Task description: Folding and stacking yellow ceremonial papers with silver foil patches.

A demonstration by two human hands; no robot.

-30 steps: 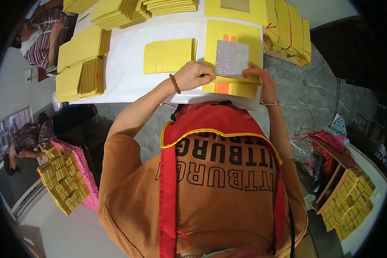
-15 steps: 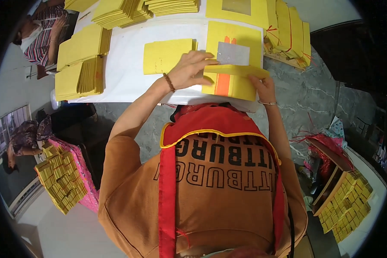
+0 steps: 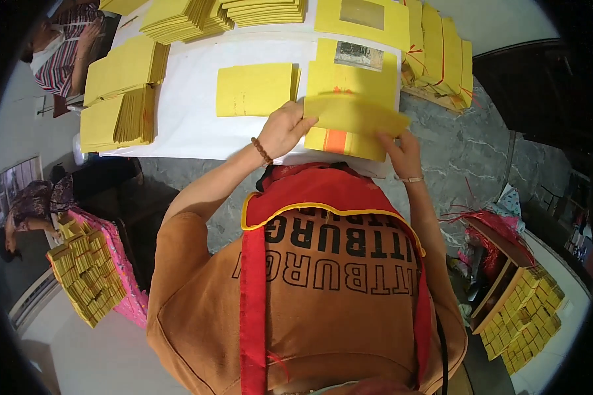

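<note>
A sheet of yellow paper [image 3: 352, 113] is raised and bent in front of me, blurred by motion, above a yellow pile. My left hand [image 3: 290, 128] grips its left edge between thumb and fingers. At its right corner my right hand [image 3: 402, 153] pinches the paper. Beneath the raised part shows a yellow layer with an orange stripe [image 3: 336, 139]. A shiny silver patch [image 3: 359, 56] lies on yellow paper just beyond. Left of the pile, a small stack of folded yellow paper [image 3: 254, 90] rests on the white-covered table [image 3: 191, 85].
Stacks of folded yellow paper [image 3: 122, 118] line the table's left side, and more stacks [image 3: 184, 20] stand at the far edge. Bundles tied with red string [image 3: 441, 56] are at right. Heaped yellow bundles [image 3: 89, 276] lie lower left. Two people sit at left.
The yellow sheet has been lifted and bent farther over, covering where a silver patch showed. My left hand has drawn nearer and closed on its edge; my right hand has moved slightly nearer.
</note>
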